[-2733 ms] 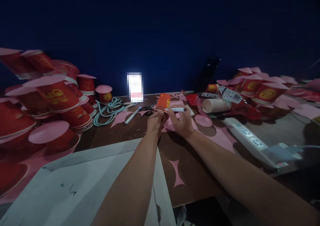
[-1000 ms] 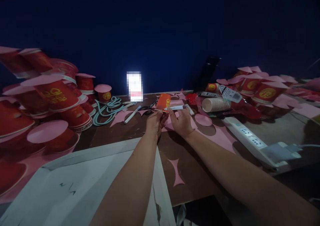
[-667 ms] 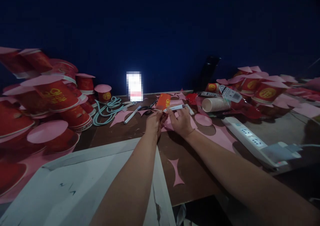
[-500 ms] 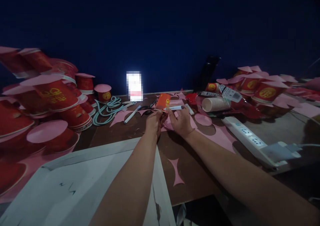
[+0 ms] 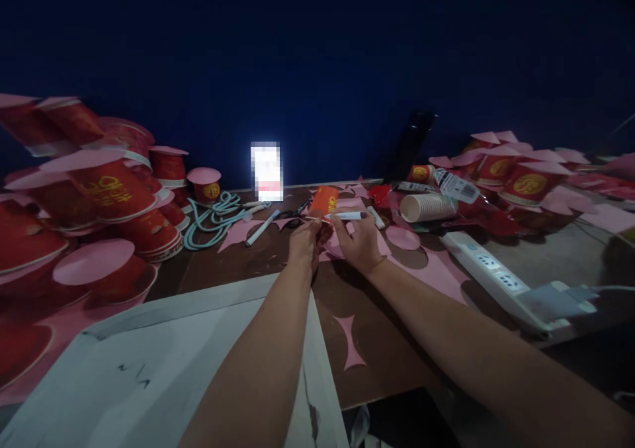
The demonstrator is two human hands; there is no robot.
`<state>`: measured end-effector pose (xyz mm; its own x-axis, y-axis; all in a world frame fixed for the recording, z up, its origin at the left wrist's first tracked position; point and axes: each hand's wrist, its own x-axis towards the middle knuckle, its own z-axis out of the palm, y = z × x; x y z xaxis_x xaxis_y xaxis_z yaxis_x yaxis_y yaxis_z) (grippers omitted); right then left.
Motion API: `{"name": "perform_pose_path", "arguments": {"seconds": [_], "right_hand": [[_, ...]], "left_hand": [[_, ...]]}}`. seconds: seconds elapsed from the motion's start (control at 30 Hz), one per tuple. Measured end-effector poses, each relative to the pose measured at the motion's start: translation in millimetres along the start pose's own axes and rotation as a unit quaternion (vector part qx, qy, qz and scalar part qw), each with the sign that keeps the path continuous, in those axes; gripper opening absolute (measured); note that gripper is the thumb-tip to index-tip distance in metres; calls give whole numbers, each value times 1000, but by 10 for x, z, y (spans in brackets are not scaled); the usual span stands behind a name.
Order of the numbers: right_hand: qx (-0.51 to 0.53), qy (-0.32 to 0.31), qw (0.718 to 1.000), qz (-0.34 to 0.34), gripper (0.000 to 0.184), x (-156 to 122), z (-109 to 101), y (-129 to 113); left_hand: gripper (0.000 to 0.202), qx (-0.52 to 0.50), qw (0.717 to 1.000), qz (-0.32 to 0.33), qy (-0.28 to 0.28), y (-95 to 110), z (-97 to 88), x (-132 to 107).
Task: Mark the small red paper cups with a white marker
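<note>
My left hand (image 5: 306,244) is closed on the rim of a red paper cup (image 5: 323,202) with gold print, tilted away from me above the brown table (image 5: 397,349). My right hand (image 5: 358,241) pinches a white tube-like pen or glue stick (image 5: 346,216), held level with its tip at the cup's rim. Both hands are close together, over pink paper scraps (image 5: 342,244). What the tip touches is too small to make out.
Piles of red cups capped with pink paper discs (image 5: 94,203) fill the left, and more (image 5: 516,170) lie at right. A stack of plain cups (image 5: 427,207), a white power strip (image 5: 501,281), scissors (image 5: 292,219), a marker (image 5: 263,228), a teal cord (image 5: 214,215), a lit phone (image 5: 266,171) and a white board (image 5: 163,368) surround the hands.
Almost nothing differs. The pen in my right hand has shifted slightly along the cup's rim; both hands keep their grip and place.
</note>
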<state>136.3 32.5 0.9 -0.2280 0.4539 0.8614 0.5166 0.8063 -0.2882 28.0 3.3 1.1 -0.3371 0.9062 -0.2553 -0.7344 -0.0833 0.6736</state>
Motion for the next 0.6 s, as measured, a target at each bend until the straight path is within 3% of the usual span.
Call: {"name": "perform_pose_path", "arguments": {"seconds": [0.23, 0.6], "right_hand": [[1, 45, 998, 39, 18, -5, 8, 45], [-10, 27, 1000, 10, 13, -17, 23, 15]], "left_hand": [[2, 14, 1000, -15, 2, 30, 20, -14], [4, 5, 1000, -9, -13, 27, 17, -17]]}}
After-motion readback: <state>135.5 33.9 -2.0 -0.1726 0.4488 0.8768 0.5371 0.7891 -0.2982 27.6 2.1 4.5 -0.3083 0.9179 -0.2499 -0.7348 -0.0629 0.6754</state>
